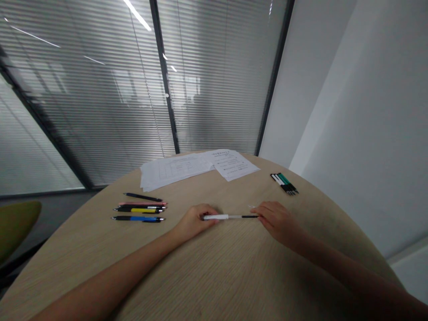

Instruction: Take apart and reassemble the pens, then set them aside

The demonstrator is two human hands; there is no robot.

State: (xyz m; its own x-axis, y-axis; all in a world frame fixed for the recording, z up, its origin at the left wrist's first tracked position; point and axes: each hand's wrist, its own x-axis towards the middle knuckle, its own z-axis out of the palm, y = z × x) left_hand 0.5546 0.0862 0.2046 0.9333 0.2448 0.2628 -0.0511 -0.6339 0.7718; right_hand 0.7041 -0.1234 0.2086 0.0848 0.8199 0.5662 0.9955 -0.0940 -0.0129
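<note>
Above the middle of the wooden table, my left hand (195, 219) is closed around a white pen barrel (216, 217). A thin ink refill (240, 216) sticks out of the barrel's right end, clear near the barrel and dark farther along. The fingers of my right hand (274, 219) pinch the refill's dark far end, and its tip is hidden there. Close to my right fingertips shows a small, pale, thin piece (251, 206), too small to name. Barrel and refill lie nearly level in one line between both hands.
Left of my left hand lie several pens, including a blue pen (137, 219) and a yellow pen (142, 210). Several green and white pens (284, 183) lie side by side at right. Printed papers (180, 168) cover the table's far edge. A green chair (18, 225) stands at left.
</note>
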